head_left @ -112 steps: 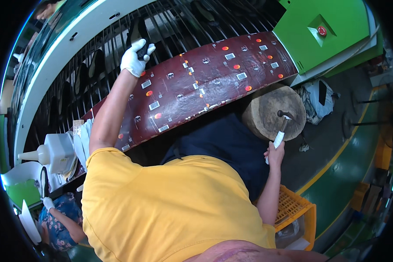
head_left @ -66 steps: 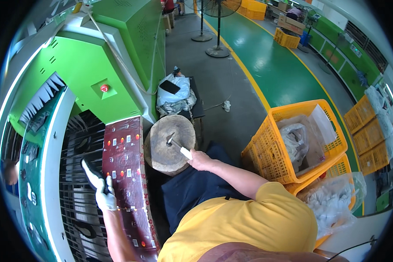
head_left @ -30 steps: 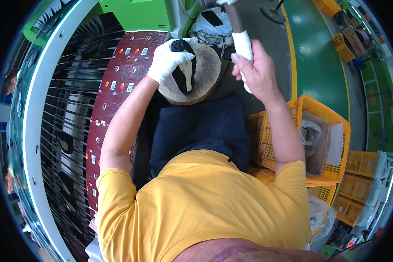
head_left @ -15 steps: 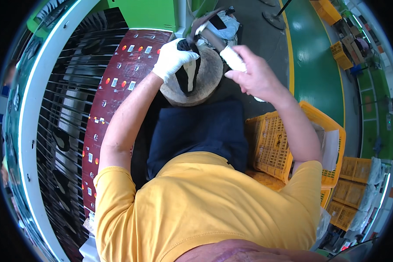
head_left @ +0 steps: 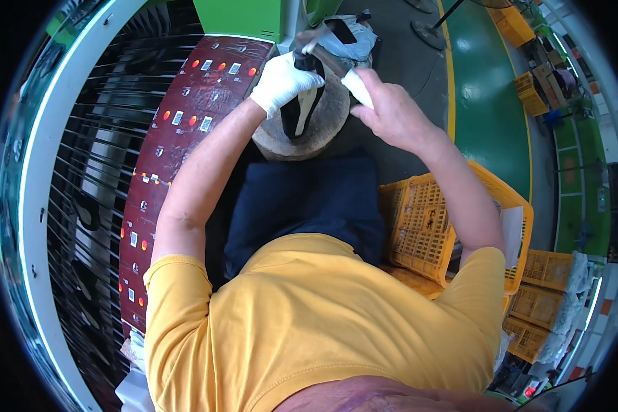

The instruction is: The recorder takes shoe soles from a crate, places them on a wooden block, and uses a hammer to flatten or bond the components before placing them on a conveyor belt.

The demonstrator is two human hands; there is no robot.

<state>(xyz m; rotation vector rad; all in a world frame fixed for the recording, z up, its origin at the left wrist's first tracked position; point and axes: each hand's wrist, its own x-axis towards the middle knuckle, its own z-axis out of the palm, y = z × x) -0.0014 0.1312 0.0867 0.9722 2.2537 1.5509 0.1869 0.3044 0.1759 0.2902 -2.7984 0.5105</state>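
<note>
My left hand (head_left: pixel 279 82), in a white glove, is closed round one end of a black shoe (head_left: pixel 290 118) with a pale strip along its upward-facing side. The shoe lies on a round, grey, worn block (head_left: pixel 331 122), part of it hidden beneath my glove. In my bare right hand (head_left: pixel 399 115) is a hammer (head_left: pixel 358 89) with a white-wrapped handle, fingers wrapped round the grip. Its head, smeared by motion, is just above the far end of the shoe, near my left fingers. Whether it touches the shoe I cannot tell.
A dark red printed surface (head_left: pixel 185 113) runs along my left beside a rack of dark bars (head_left: pixel 93 147). On my right stands a yellow plastic crate (head_left: pixel 419 218). Beyond the block, a pale plastic bag (head_left: pixel 353 49) lies on the floor with a dark flat object on it.
The hammer and my right hand have come slightly lower and closer to the shoe. My left hand still grips the shoe and appears a little further right, as the view has shifted slightly.
</note>
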